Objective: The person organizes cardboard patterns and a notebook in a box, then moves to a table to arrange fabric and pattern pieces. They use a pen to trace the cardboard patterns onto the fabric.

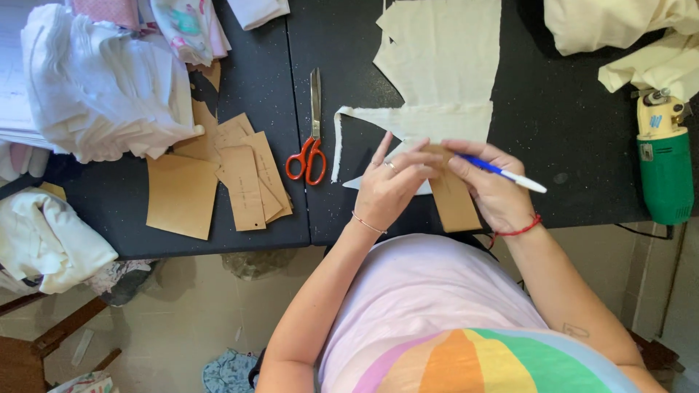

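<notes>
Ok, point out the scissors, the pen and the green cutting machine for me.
Red-handled scissors (312, 138), head view: on the pivot, just above the handles.
Blue and white pen (502, 173), head view: mid-barrel, past the right hand's fingers.
Green cutting machine (665, 171), head view: middle of its green body.

A brown cardboard pattern piece (453, 200) lay flat on the cream fabric (437, 65), reaching past its near edge towards the black table's edge. A blue-and-white pen (502, 173) slanted across just right of the cardboard's top.
</notes>
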